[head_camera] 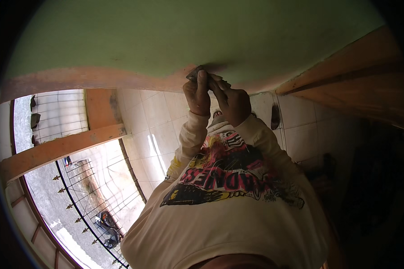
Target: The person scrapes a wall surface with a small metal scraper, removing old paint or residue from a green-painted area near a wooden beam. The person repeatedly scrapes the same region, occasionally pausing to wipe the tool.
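Observation:
Close to the wall, both hands meet on a small dark flat piece (194,72) with a pointed corner; its material cannot be told. My left hand (198,95) grips it, the thumb lying along its face. Against it on the right is my right hand (235,102), fingers bent round the piece's other end, where a dark ragged edge shows by the fingertips. Part of the piece is hidden by the fingers. Just beyond the hands stands the painted wall (175,37), green above an orange band (138,77), with a dark shadow beside the piece.
Pale floor tiles (158,111) lie below, with a dark shoe or sandal (275,116) to the right of my legs. Orange wooden panels (350,70) rise at right. On the left are an orange beam (64,144), metal grilles (84,188) and a parked motorcycle (107,228) outside.

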### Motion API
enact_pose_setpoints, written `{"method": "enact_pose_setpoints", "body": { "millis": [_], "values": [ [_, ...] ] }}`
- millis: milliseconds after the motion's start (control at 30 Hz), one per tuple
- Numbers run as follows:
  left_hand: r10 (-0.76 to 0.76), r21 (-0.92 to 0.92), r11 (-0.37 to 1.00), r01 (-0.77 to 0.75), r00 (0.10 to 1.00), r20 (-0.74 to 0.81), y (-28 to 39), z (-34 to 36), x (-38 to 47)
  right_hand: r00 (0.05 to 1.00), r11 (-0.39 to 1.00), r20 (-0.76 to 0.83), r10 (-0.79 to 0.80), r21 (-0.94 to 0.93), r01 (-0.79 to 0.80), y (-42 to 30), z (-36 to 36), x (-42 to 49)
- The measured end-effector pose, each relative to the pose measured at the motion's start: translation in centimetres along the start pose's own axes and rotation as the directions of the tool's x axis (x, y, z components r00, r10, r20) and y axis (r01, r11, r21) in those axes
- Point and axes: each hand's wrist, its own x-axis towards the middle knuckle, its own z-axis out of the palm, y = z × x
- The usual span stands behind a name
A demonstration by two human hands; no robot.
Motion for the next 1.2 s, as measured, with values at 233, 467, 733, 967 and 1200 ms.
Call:
{"method": "enact_pose_setpoints", "body": {
  "millis": [233, 467, 733, 967, 1200],
  "values": [
    [-0.021, 0.023, 1.0, 0.02, 1.0, 0.013, 1.8, 0.8, 0.5, 0.997, 0.997, -0.075, -0.03, 0.063, 0.035, -0.5, -0.2, 0.5],
    [0.047, 0.043, 0.998, -0.044, 0.998, -0.05, -0.6, 0.3, 0.9, 0.999, 0.999, 0.023, -0.022, 0.035, 0.022, -0.6, -0.6, 0.6],
    [-0.002, -0.011, 1.0, 0.001, 0.991, -0.132, -1.5, 0.2, -0.2, 0.999, 0.998, 0.035, 0.012, 0.057, -0.014, -0.9, -1.3, 0.6],
    [0.036, 0.067, 0.997, -0.032, 0.997, -0.062, -0.8, -0.5, 0.0, 0.996, 0.999, 0.086, -0.019, -0.025, 0.022, -1.3, -1.4, 1.3],
    [0.09, 0.034, 0.996, -0.088, 0.994, -0.059, 1.5, 0.3, 0.8, 0.993, 0.998, 0.096, -0.067, -0.013, 0.068, -1.7, -1.9, 1.7]
  ]
}}
